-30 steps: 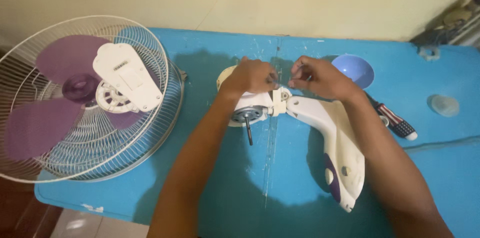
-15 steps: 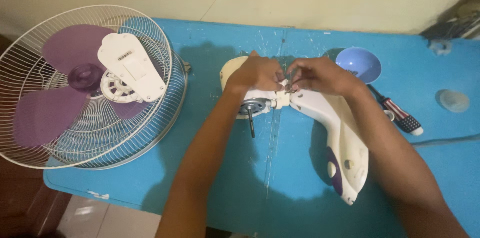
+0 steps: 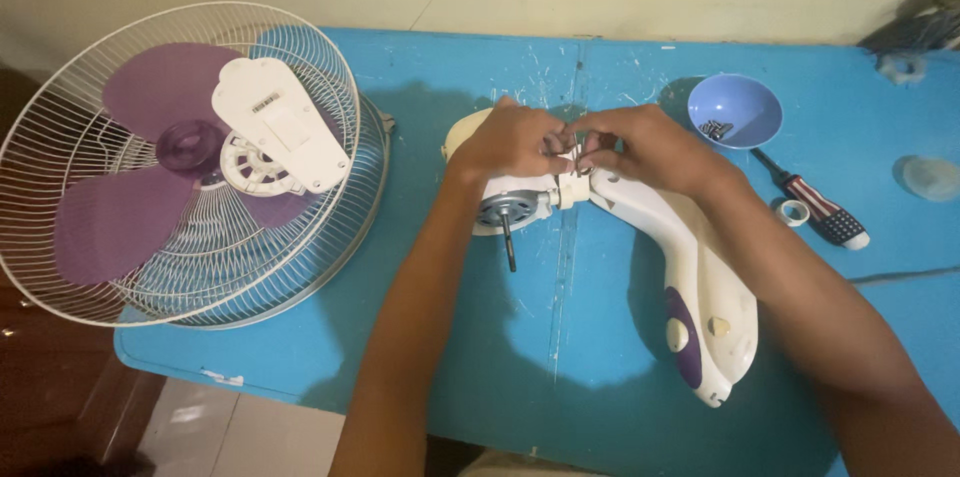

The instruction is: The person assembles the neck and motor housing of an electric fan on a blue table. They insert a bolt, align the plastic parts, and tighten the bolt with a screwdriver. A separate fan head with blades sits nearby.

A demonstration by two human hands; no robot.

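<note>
Both hands meet over the middle of the blue counter, at the joint where a fan's motor unit meets its white stand body. The left hand lies over the top of the motor unit, its fingers curled and closed toward the joint; the right hand comes in from the other side, its fingers also bent and pinched in at the same spot, so the fingertips of both hands nearly touch. Whatever small part they pinch there is too small and too hidden to make out. The motor unit lies on its side on the counter, with its round metal face and dark shaft pointing toward the person. The stand body runs from the joint toward the near right edge of the counter, ending in a wider part with a purple panel and pale buttons. To the left, well apart from the hands, a white wire fan guard lies flat with purple blades inside it and a white rear motor cover resting on top. To the right of the hands stands a small blue bowl holding a few small dark pieces; just beside it lie a screwdriver with a striped handle and a small white ring. A clear round lid sits near the far right edge.
</note>
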